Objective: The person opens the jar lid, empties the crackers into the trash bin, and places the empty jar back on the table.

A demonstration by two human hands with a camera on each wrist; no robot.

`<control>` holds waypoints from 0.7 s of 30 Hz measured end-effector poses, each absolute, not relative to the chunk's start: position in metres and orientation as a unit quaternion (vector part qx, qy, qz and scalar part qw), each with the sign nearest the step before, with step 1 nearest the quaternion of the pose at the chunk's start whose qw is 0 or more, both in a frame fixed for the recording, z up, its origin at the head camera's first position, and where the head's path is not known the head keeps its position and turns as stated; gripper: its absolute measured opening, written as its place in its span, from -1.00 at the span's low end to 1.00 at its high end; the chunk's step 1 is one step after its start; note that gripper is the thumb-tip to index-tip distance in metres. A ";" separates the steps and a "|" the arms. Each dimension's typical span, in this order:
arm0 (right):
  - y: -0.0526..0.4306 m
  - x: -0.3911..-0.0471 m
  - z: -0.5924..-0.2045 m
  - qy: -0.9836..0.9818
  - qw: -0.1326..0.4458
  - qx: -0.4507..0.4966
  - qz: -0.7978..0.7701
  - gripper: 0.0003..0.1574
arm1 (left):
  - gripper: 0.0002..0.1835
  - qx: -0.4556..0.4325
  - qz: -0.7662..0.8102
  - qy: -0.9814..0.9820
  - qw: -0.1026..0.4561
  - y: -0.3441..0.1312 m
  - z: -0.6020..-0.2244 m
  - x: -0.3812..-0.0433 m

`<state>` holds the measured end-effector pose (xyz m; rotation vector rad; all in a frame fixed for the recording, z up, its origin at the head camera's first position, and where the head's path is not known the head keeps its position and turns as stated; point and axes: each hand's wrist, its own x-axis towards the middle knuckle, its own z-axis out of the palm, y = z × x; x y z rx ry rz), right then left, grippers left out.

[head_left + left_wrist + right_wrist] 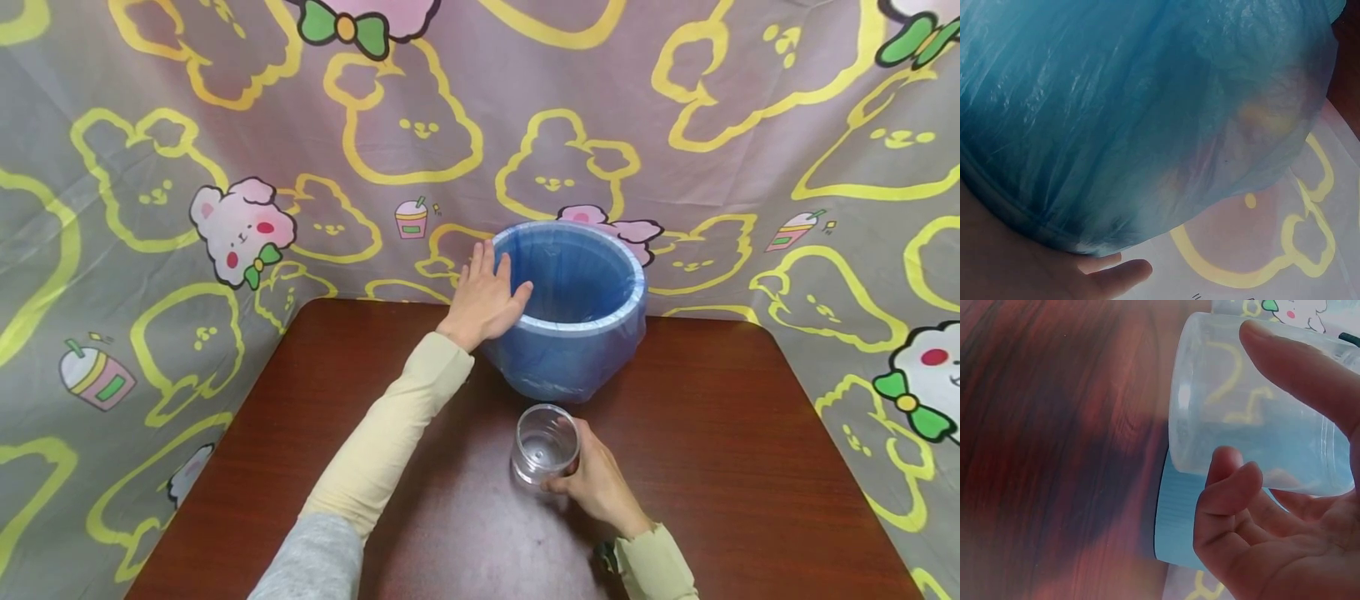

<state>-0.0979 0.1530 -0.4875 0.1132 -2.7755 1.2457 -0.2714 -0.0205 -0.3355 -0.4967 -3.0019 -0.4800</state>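
Observation:
A blue bin [566,362] with a pale rim stands on the table, lined with a translucent blue bag [1147,112] that hangs over its outside. My left hand [486,296] rests at the bin's left rim, fingers straight and spread; in the left wrist view only part of that hand [1104,281] shows beneath the bag. In front of the bin, my right hand [600,479] grips a clear plastic jar [542,450] from its right side. The right wrist view shows the thumb along one side of the jar [1241,406] and curled fingers on the other. No lid covers the jar's mouth.
The dark red-brown wooden table [750,467] has rounded far corners. A grey-pink curtain [255,142] with yellow animal outlines hangs behind it and along both sides, close behind the bin.

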 end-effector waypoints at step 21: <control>0.153 -0.098 -0.494 -0.909 0.027 0.031 0.414 0.12 | -0.20 -0.163 -0.152 -0.974 0.030 -0.020 -0.335 -0.272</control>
